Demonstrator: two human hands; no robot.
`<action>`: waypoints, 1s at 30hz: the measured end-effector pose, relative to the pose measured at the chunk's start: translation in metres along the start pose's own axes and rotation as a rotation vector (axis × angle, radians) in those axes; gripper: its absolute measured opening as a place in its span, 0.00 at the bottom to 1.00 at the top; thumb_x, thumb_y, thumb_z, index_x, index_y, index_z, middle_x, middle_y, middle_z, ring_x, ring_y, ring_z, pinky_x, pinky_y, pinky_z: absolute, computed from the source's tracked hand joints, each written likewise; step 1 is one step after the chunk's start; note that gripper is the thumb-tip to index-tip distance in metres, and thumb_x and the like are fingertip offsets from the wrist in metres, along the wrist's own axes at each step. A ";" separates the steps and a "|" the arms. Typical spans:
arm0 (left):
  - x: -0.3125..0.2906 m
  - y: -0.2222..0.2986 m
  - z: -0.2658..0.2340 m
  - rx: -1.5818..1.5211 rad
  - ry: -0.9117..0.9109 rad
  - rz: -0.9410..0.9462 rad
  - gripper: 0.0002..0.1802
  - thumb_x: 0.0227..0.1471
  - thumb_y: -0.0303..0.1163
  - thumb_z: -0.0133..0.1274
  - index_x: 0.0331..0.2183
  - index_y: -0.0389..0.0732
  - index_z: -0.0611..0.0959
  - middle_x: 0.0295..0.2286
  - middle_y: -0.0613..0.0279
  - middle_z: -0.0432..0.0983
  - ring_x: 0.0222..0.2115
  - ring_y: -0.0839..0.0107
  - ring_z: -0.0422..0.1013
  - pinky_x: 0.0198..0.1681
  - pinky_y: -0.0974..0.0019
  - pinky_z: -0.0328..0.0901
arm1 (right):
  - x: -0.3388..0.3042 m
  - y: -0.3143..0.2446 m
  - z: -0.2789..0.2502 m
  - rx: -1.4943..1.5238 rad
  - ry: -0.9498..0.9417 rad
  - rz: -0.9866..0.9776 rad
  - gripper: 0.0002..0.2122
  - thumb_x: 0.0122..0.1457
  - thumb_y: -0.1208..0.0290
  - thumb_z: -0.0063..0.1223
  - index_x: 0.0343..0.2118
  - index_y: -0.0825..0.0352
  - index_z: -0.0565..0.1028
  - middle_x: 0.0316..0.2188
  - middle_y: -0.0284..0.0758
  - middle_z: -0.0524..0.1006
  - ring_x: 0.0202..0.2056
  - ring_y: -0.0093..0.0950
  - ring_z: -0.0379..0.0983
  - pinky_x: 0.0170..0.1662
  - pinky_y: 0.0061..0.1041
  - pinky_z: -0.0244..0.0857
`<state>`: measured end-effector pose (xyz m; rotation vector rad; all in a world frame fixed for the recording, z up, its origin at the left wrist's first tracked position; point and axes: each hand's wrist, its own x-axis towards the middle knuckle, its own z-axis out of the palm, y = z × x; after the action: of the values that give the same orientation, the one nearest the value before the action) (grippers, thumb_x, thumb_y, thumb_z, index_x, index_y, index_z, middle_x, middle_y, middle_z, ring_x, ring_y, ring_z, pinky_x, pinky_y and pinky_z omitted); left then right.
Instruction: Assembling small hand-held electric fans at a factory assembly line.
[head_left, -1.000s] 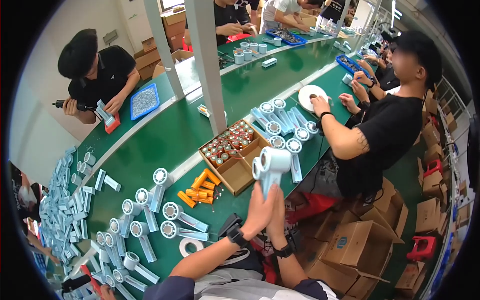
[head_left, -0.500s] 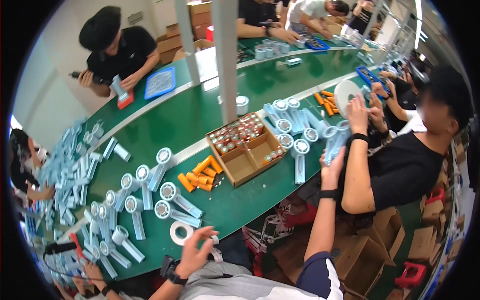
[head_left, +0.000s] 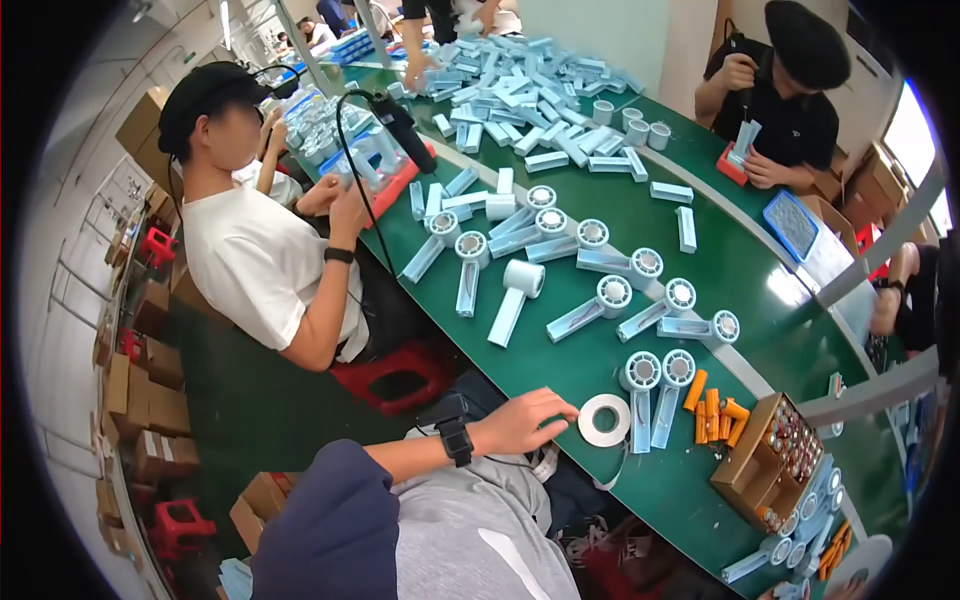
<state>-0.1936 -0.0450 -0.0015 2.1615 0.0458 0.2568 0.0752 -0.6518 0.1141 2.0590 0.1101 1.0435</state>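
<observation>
One hand point(head_left: 525, 420), the left, rests on the green table point(head_left: 740, 270) edge, its fingers point(head_left: 560, 408) loosely curled, holding nothing, tips just beside a white tape roll point(head_left: 604, 420). Right of the roll stand two pale blue fans point(head_left: 655, 385), then orange batteries point(head_left: 712, 408) and a cardboard box point(head_left: 765, 460). The right hand is out of sight.

Right hand not in frame at all. Left hand point(head_left: 525, 420): fingertips at the tape roll point(head_left: 604, 420), contact too small to tell; palm hidden underneath. Cardboard box point(head_left: 770, 460), lower right: contents tiny, can't tell what kind. Pale blue parts point(head_left: 790, 555) at lower right cut off by the dark rim. Pile of parts point(head_left: 520, 80) at top centre blurs together, no counting. Counter point(head_left: 740, 270) runs out of frame upper right.
</observation>
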 end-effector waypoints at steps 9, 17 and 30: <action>0.026 0.001 0.014 0.219 -0.054 0.148 0.27 0.51 0.36 0.62 0.51 0.40 0.76 0.54 0.52 0.68 0.54 0.50 0.63 0.57 0.50 0.59 | -0.133 -0.042 0.057 0.245 -0.507 0.611 0.12 0.57 0.60 0.54 0.26 0.65 0.79 0.29 0.40 0.79 0.35 0.39 0.72 0.45 0.46 0.59; 0.049 -0.015 0.030 0.344 -0.123 0.249 0.32 0.43 0.35 0.66 0.51 0.44 0.76 0.58 0.54 0.64 0.59 0.46 0.56 0.60 0.47 0.54 | -0.202 -0.062 0.054 0.476 -0.678 1.200 0.15 0.53 0.63 0.51 0.18 0.70 0.78 0.21 0.47 0.80 0.24 0.48 0.71 0.45 0.50 0.54; 0.093 -0.003 -0.010 0.176 -0.183 0.347 0.29 0.37 0.15 0.48 0.45 0.41 0.80 0.56 0.56 0.68 0.60 0.44 0.57 0.63 0.44 0.53 | -0.012 -0.261 -0.271 1.576 -0.539 0.740 0.09 0.61 0.73 0.57 0.41 0.71 0.77 0.34 0.41 0.78 0.32 0.29 0.75 0.38 0.27 0.69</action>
<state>-0.1046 -0.0228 0.0170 2.3526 -0.4283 0.2584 -0.0559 -0.3134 0.0161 3.9646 -0.2100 0.7266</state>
